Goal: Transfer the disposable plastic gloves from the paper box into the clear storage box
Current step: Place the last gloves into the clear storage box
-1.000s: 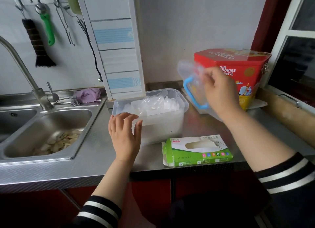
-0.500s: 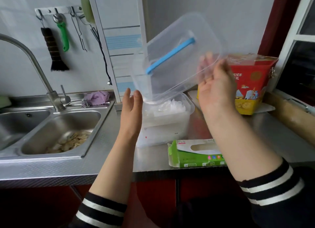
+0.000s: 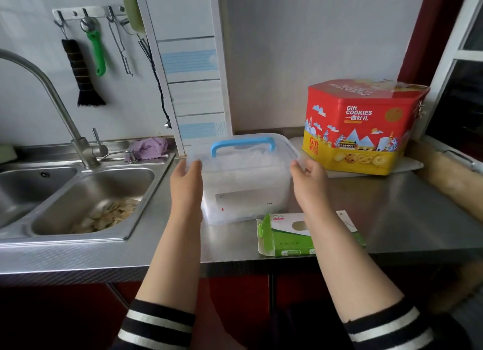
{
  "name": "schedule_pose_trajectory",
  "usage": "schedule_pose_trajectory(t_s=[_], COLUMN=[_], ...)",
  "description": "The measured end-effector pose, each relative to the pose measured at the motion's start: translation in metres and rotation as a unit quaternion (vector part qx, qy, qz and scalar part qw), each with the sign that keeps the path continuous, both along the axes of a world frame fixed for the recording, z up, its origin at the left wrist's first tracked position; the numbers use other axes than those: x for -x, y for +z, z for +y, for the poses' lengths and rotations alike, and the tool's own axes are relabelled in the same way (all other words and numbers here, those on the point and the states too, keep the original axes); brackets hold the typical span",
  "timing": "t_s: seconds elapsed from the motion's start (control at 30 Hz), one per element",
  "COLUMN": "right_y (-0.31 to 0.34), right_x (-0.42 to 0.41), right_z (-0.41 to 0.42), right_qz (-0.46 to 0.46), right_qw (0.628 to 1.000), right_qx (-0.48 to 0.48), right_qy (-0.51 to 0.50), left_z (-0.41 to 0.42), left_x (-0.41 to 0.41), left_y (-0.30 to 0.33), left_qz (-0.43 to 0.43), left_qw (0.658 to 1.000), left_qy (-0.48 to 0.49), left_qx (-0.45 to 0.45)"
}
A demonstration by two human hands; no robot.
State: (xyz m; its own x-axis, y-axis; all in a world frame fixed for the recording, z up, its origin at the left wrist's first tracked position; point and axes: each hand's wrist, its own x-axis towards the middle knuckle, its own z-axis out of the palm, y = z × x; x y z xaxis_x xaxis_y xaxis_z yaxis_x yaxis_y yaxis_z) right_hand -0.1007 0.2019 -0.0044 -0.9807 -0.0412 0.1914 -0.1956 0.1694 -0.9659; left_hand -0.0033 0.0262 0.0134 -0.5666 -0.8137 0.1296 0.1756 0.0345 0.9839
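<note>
The disposable plastic gloves (image 3: 243,164) lie inside the clear storage box (image 3: 245,192) on the steel counter (image 3: 392,205), under its lid (image 3: 261,153) with the blue handle (image 3: 243,144). The left hand (image 3: 187,182) and right hand (image 3: 309,182) grip the lid's opposite ends. The green paper box (image 3: 285,236) lies just in front, a red cookie tin (image 3: 363,124) behind right.

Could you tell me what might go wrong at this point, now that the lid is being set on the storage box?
1. The lid is held only at its two ends, by the left hand and the right hand; it may seat crooked on the clear storage box.
2. The gloves are piled up close under the lid, so some may get pinched at the rim.
3. The right forearm passes over the green paper box, which lies near the counter edge and could be knocked off.
</note>
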Motion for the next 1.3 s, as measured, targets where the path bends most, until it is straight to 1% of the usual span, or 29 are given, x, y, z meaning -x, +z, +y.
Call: schedule_pose_trajectory(t_s=[0.07,0.13,0.3,0.37,0.43,0.5,0.57,0.6,0.63,0.67,0.7,0.73,0.77,0.8,0.83,0.9,0.93,0.97,1.0,1.03,1.07,1.13,1.2,1.23,1.27,1.3], right_y=[-0.003,-0.008,-0.001,0.009,0.02,0.026,0.029,0.029,0.028,0.026,0.025,0.024,0.023,0.022,0.022,0.022,0.022,0.023,0.023,0.025,0.027,0.033,0.037,0.038,0.038,0.037], right_x=[0.001,0.005,0.023,0.036,0.049,0.06,0.066,0.068,0.069,0.071,0.073,0.075,0.076,0.076,0.076,0.076,0.075,0.075,0.074,0.074,0.073,0.07,0.07,0.071,0.072,0.074], right_z=[-0.003,-0.007,-0.01,-0.006,-0.005,-0.005,-0.004,-0.002,-0.002,-0.001,-0.002,-0.004,-0.005,-0.007,-0.009,-0.011,-0.01,-0.009,-0.008,-0.006,-0.004,0.001,0.007,0.011,0.015,0.019], right_qz=[-0.009,0.008,0.015,0.001,-0.019,-0.052,-0.152,-0.205,-0.239,-0.25,-0.248,-0.239,-0.231,-0.223,-0.213,-0.196,-0.19,-0.187,-0.188,-0.194,-0.206,-0.236,-0.248,-0.249,-0.251,-0.253], right_qw=[1.0,0.999,0.991,0.986,0.98,0.979,0.978,0.97,0.961,0.957,0.958,0.961,0.964,0.967,0.97,0.974,0.974,0.974,0.973,0.971,0.967,0.957,0.954,0.955,0.956,0.956], right_qx=[-0.011,-0.029,-0.131,-0.167,-0.198,-0.186,-0.109,-0.067,-0.04,-0.036,-0.037,-0.039,-0.038,-0.037,-0.037,-0.047,-0.053,-0.061,-0.067,-0.067,-0.056,-0.027,-0.01,-0.003,0.005,0.015], right_qy=[0.01,0.028,0.007,0.005,0.027,0.059,0.096,0.115,0.132,0.141,0.14,0.134,0.127,0.12,0.114,0.108,0.108,0.11,0.115,0.125,0.139,0.164,0.166,0.16,0.155,0.148], left_z=[-0.002,-0.006,-0.017,-0.02,-0.021,-0.024,-0.026,-0.026,-0.027,-0.027,-0.026,-0.023,-0.019,-0.015,-0.012,-0.009,-0.01,-0.011,-0.013,-0.016,-0.019,-0.022,-0.021,-0.022,-0.022,-0.023], left_x=[0.001,0.001,0.005,0.009,0.011,0.014,0.014,0.014,0.014,0.014,0.013,0.013,0.016,0.02,0.025,0.037,0.043,0.049,0.054,0.057,0.059,0.056,0.049,0.045,0.041,0.038], left_y=[0.001,-0.001,-0.007,-0.007,-0.006,-0.006,-0.008,-0.011,-0.014,-0.017,-0.02,-0.019,-0.015,-0.011,-0.005,0.008,0.014,0.02,0.024,0.026,0.024,0.012,-0.004,-0.013,-0.022,-0.031], left_qz=[-0.002,-0.008,-0.013,-0.015,-0.024,-0.031,-0.035,-0.041,-0.06,-0.083,-0.092,-0.084,-0.081,-0.098,-0.144,-0.28,-0.339,-0.378,-0.396,-0.39,-0.36,-0.241,-0.113,-0.071,-0.052,-0.052], left_qw=[1.0,1.0,0.999,0.998,0.997,0.997,0.998,0.998,0.996,0.982,0.953,0.917,0.883,0.852,0.82,0.76,0.736,0.717,0.707,0.705,0.714,0.763,0.812,0.835,0.856,0.875], left_qy=[0.0,0.004,0.018,0.029,0.039,0.04,0.033,0.038,0.061,0.096,0.13,0.143,0.122,0.084,0.046,-0.02,-0.052,-0.078,-0.096,-0.103,-0.095,-0.019,0.081,0.114,0.131,0.132], left_qx=[-0.01,-0.019,-0.041,-0.058,-0.064,-0.052,-0.049,-0.027,0.037,0.139,0.257,0.363,0.446,0.508,0.552,0.586,0.584,0.58,0.579,0.584,0.593,0.6,0.566,0.534,0.498,0.463])
